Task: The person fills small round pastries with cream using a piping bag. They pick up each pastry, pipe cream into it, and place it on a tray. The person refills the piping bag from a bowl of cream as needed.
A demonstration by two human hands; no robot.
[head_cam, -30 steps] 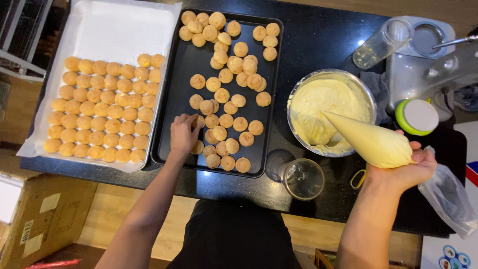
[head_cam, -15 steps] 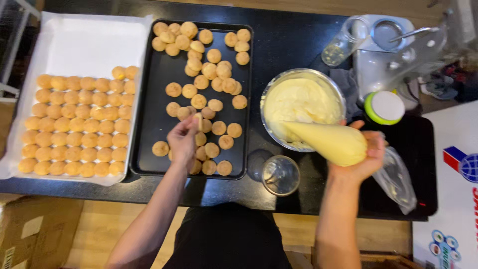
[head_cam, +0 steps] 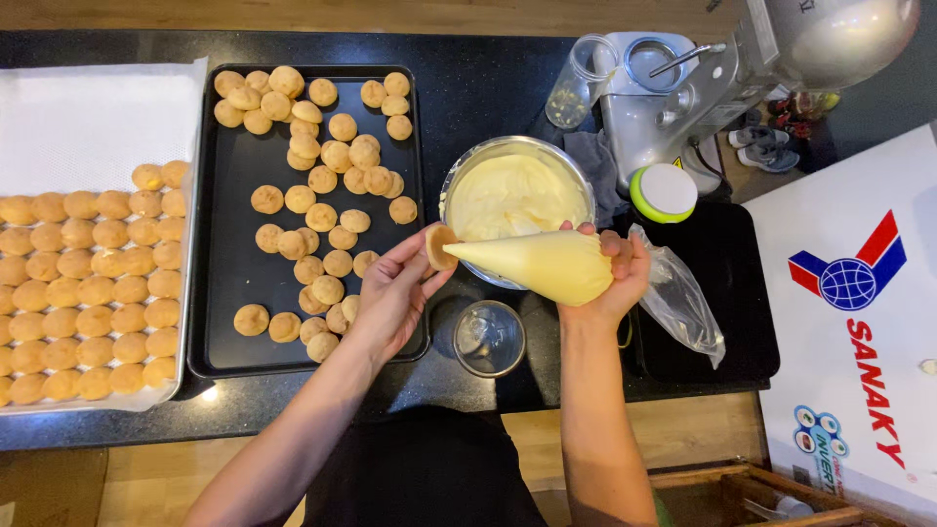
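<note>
My left hand [head_cam: 395, 293] holds a small round puff [head_cam: 440, 247] up at the tip of a piping bag [head_cam: 532, 263] full of pale yellow cream. My right hand [head_cam: 613, 276] grips the fat end of that bag, its clear plastic tail [head_cam: 681, 303] trailing to the right. Both hands hover over the near rim of a steel bowl of cream [head_cam: 514, 195]. Left of them lies a black baking tray [head_cam: 226, 293] with several loose puffs [head_cam: 322, 215].
A paper-lined tray [head_cam: 88, 117] at far left carries neat rows of puffs [head_cam: 88, 293]. A small empty glass [head_cam: 489, 338] stands below the bowl. Behind are a clear cup [head_cam: 576, 83], a stand mixer [head_cam: 742, 68], a white-and-green lid [head_cam: 664, 192] and a white cabinet [head_cam: 859, 322].
My left hand has lifted a puff off the black tray and brought it right to the bag's tip. My right hand has swung the bag's nozzle left toward it.
</note>
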